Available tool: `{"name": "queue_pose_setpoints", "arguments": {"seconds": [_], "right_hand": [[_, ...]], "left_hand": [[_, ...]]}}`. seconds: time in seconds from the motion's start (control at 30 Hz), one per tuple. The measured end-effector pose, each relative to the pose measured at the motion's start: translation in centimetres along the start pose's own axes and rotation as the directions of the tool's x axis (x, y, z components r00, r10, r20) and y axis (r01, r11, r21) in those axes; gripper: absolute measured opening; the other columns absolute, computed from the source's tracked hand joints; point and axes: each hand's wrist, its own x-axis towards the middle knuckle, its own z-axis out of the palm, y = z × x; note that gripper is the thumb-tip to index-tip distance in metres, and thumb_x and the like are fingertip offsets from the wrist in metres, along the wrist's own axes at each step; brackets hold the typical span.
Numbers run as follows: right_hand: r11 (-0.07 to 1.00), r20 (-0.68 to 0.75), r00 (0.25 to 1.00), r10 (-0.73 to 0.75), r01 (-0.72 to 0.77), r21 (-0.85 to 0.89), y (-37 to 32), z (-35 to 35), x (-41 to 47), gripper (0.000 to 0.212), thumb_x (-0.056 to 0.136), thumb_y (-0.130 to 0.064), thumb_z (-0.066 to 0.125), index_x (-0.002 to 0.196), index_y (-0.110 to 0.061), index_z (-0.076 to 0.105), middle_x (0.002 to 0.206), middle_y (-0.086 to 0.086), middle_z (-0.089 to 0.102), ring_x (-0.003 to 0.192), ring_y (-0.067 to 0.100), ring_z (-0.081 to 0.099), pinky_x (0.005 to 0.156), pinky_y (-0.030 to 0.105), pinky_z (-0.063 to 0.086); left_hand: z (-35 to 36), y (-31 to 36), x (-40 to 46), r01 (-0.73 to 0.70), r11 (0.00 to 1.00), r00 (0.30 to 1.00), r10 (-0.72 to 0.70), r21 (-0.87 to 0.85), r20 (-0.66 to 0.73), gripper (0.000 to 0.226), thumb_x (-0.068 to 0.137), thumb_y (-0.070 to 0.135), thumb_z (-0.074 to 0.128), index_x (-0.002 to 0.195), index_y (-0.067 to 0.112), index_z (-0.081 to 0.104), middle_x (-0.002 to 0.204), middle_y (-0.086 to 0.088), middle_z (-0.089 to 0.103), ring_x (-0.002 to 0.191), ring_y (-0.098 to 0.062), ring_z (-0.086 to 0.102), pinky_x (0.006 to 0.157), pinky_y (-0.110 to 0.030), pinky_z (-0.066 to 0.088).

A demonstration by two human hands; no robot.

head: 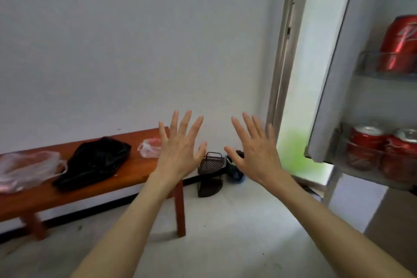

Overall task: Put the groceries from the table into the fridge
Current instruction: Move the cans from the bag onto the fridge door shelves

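Note:
My left hand (pixel 180 144) and my right hand (pixel 255 146) are raised side by side in mid-air, fingers spread straight, holding nothing. Behind them to the left stands a low red-brown wooden table (pixel 112 184) against the wall. On it lie a black plastic bag (pixel 94 161), a clear plastic bag with pinkish contents (pixel 27 170) at the left, and a small clear bag with something red (pixel 150 148) near the right end, partly behind my left hand. The open fridge door (pixel 334 88) is at the right, with red cans (pixel 397 45) on its upper shelf and more red cans (pixel 383 149) below.
A dark wire basket rack (pixel 211 172) and a blue-black object (pixel 234 170) sit on the floor in the corner between the table and a frosted glass door (pixel 300 97). Pale tiled floor (pixel 225 232) lies between me and the table.

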Motion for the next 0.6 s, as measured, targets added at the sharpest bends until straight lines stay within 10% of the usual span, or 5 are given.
{"name": "queue_pose_setpoints", "arguments": {"seconds": [0.6], "right_hand": [[0.947,0.515,0.834,-0.198,0.026,0.321,-33.6,22.1,-6.3,0.069,0.093,-0.054,0.036,0.149,-0.029,0.004,0.159,0.002,-0.003,0.146,0.023,-0.006,0.115,0.051,0.002]], "left_hand": [[2.9,-32.6,-27.7,0.519,0.846,0.740,-0.516,0.121,0.432,0.064,0.096,0.045,0.034,0.148,0.032,0.000,0.158,-0.001,-0.009,0.143,-0.024,-0.015,0.113,-0.053,-0.007]]}}
